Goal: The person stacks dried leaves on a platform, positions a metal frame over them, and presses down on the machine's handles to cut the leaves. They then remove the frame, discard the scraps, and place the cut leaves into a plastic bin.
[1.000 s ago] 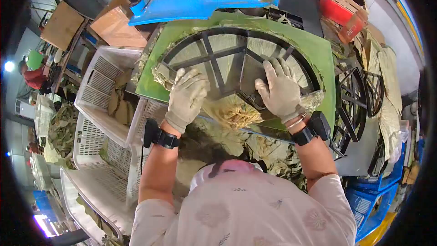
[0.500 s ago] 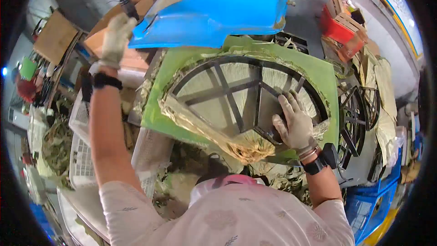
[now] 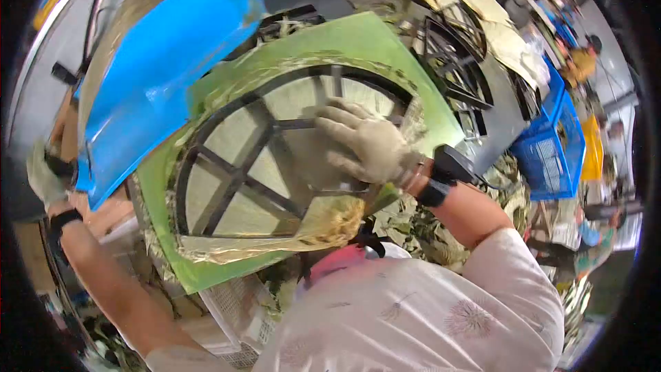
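A black fan-shaped metal frame with crossing bars (image 3: 240, 180) lies over a stack of pale, leaf-like sheets (image 3: 289, 98). Both rest on a green board (image 3: 365, 34). My right hand (image 3: 375, 145), in a pale glove, is spread over the right part of the frame, its fingers apart. Under that palm, the contact is hidden. At the far left, my gloved left hand (image 3: 45, 176) is beside a dark part near the blue machine head (image 3: 151, 89); its fingers are blurred. Gathered dry leaf ends (image 3: 337, 220) stick out at the frame's near edge.
More black frames (image 3: 454, 62) stand right of the board, near large dry sheets (image 3: 492, 17). A blue crate (image 3: 551, 145) sits farther right. Below the board are a white plastic basket (image 3: 237, 306) and loose leaves (image 3: 441, 238). A black knob (image 3: 64, 73) rises left of the machine.
The view has turned, so the board and frame appear rotated counterclockwise. My left hand has gone lower and to the left edge of the view. My right hand still lies over the frame.
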The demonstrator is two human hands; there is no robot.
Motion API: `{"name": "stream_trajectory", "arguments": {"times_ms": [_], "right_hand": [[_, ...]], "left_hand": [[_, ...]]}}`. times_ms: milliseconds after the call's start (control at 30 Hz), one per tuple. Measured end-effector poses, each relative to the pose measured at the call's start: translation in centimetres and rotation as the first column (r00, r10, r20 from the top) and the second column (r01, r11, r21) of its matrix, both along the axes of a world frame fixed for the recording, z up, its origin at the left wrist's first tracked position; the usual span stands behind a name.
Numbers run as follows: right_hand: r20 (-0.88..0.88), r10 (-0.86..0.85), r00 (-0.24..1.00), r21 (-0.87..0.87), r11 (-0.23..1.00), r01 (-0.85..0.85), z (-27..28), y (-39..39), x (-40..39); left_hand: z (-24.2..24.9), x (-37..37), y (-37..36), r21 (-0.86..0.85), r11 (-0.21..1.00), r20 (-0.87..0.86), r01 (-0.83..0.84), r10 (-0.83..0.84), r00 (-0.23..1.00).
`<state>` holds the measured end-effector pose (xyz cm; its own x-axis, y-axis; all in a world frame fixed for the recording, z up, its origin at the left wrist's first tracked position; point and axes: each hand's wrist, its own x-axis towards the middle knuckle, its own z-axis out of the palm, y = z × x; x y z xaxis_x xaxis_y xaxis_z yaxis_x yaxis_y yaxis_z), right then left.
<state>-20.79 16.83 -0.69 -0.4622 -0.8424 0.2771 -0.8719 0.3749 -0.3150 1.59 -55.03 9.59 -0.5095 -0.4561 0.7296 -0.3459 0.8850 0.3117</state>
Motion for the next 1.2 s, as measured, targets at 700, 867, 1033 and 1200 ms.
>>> {"name": "stream_trajectory", "arguments": {"times_ms": [700,867,1033,1200], "right_hand": [[-0.060,0.012,0.998,-0.150,0.988,-0.021,-2.3,0.2,-0.5],[-0.056,-0.008,0.998,-0.184,0.983,-0.002,-2.4,0.2,-0.4],[0.067,-0.032,0.997,-0.408,0.911,0.056,-1.9,0.6,-0.5],[0.230,0.246,0.942,-0.703,0.711,-0.014,2.7,2.2,1.9]], "left_hand": [[0.4,0.3,46.5,0.358,0.924,-0.475,-0.134,0.304,0.826],[-1.4,0.2,51.9,-0.429,0.872,-0.198,-0.237,0.165,0.966],[-1.4,-2.7,59.7,-0.011,1.000,-0.341,-0.010,0.006,0.940],[-0.4,-0.8,59.0,0.075,0.894,-0.263,0.442,-0.410,0.873]]}}
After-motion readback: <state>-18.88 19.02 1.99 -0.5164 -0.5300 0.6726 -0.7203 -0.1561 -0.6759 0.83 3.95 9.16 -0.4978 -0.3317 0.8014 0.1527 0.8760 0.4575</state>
